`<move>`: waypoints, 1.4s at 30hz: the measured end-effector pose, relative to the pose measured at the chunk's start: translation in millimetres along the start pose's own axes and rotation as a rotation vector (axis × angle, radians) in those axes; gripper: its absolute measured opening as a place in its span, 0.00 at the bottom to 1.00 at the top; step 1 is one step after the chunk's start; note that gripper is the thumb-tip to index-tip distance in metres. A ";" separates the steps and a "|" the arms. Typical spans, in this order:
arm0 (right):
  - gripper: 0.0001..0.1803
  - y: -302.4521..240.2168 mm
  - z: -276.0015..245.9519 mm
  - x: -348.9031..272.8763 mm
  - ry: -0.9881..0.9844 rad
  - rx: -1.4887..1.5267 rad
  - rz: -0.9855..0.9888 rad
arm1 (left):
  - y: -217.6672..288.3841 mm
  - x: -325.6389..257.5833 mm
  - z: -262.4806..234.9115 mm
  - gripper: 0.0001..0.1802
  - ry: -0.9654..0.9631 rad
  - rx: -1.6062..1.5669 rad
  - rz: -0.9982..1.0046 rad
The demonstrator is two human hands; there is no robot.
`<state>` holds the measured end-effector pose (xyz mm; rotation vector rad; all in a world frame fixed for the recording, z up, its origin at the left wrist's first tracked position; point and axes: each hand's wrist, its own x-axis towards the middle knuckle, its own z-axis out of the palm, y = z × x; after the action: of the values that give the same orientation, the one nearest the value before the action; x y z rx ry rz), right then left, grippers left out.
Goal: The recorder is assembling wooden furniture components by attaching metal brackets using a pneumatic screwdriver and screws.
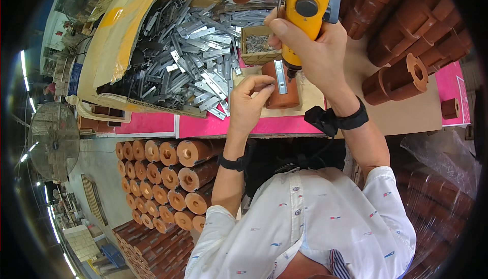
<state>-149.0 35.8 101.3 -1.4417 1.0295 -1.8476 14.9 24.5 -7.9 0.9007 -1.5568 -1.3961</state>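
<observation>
Gripped the yellow power driver (305,20) in the right hand (324,50). Held the left hand (249,99) in a narrow pinch; could not tell its contents. Had the metal strip (280,78) on the brown cylinder (291,100), lengthwise roughly 12-to-6, at 2 o'clock from the nearer left hand, 8 o'clock from the right.

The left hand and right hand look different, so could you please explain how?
The right hand grips the yellow power driver; the left hand has its fingers beside the metal strip. The right hand's wristband bears a bulky black block; the left hand's wristband looks plain. Both are ungloved.
</observation>
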 end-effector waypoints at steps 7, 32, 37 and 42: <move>0.12 5.1 14.9 3.0 0.076 0.081 -0.035 | 11.1 0.7 10.7 0.18 0.001 0.182 0.067; 0.09 11.7 9.7 -2.1 -0.015 -0.114 -0.044 | 7.5 2.5 17.7 0.16 0.007 0.253 0.094; 0.09 13.2 10.3 -1.8 -0.008 -0.110 -0.065 | 4.9 2.6 17.4 0.16 0.029 0.260 0.113; 0.11 14.6 12.2 -2.6 0.006 -0.089 -0.032 | 9.3 4.6 17.2 0.15 0.029 0.316 0.100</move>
<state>-136.8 27.3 89.1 -1.5131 1.1107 -1.8508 -2.5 28.1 1.4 1.0084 -1.8053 -1.0797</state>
